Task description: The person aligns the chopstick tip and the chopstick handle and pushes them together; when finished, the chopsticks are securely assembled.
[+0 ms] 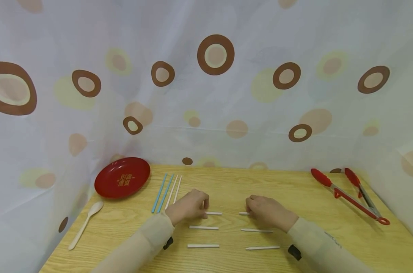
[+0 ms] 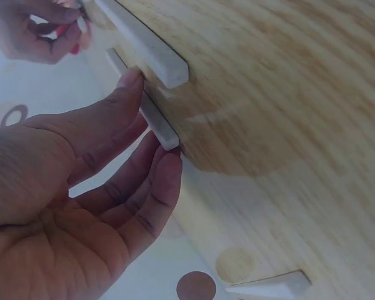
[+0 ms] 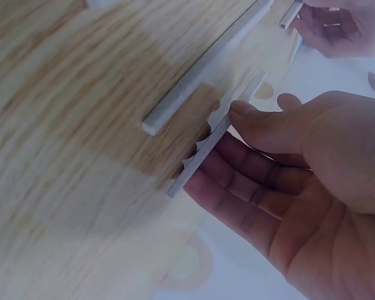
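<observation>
Near the middle of the table, my left hand (image 1: pixel 190 206) pinches a short white stick (image 1: pixel 214 213), its free end pointing right. The left wrist view shows the thumb and fingertips about this stick (image 2: pixel 159 122), close to the wood. Across a small gap, my right hand (image 1: pixel 270 211) holds another short white stick (image 1: pixel 244 213) by thumb and fingers, low over the table. In the right wrist view that stick (image 3: pixel 203 150) runs along the fingertips. Nearer me lie two white sticks (image 1: pixel 204 228) on the left and two more (image 1: pixel 256 230) on the right, roughly level.
Red plate (image 1: pixel 122 182) with gold characters at the back left; a cream spoon (image 1: pixel 85 227) in front of it. Blue chopsticks (image 1: pixel 161 195) and whitish chopsticks (image 1: pixel 177 189) lie beside the left hand. Red-handled tongs (image 1: pixel 353 201) lie spread at the right. A patterned curtain (image 1: pixel 247 151) encloses the table.
</observation>
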Available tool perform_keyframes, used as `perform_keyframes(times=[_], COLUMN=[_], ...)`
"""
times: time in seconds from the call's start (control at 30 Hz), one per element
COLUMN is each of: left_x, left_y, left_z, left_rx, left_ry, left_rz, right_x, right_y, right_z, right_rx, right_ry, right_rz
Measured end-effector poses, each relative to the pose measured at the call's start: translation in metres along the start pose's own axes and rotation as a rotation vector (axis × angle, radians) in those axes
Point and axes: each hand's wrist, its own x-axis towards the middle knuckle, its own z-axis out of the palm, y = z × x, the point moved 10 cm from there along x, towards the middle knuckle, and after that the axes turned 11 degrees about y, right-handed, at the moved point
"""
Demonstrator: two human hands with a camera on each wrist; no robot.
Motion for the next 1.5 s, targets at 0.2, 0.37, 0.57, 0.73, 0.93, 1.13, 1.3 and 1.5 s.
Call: perform_keyframes(times=[0.2,0.37,0.57,0.73,0.93,1.13,1.3,1.5], left_x=[0.002,0.003,0.002,0.001,0.001,0.004,0.004,0.005], left_y=[0.002,0.006,0.007,0.006,0.012,0.019,0.027,0.037], left_z=[0.004,0.004,0.001,-0.003,-0.012,-0.018,-0.026,-0.032], left_rx=[-0.016,0.009,0.085,0.075,0.084,0.122,0.130,0.141], left_ry=[0.000,0.020,0.045,0.064,0.096,0.124,0.159,0.173], left_rz=[0.020,0.040,0.030,0.017,0.037,0.071,0.120,0.149], right_x=[0.000,0.001,0.003,0.002,0.003,0.006,0.008,0.013], right_y=[-0.002,-0.003,-0.003,-0.003,0.002,-0.001,-0.001,-0.005], right_z=[-0.003,-0.007,-0.015,-0.018,-0.019,-0.030,-0.035,-0.043], right_rx=[0.024,0.030,0.034,0.044,0.028,0.007,0.008,0.012], right_ry=[0.033,0.058,0.093,0.121,0.136,0.204,0.221,0.248], right_rz=[-0.023,-0.039,-0.047,-0.074,-0.047,-0.079,-0.071,-0.088])
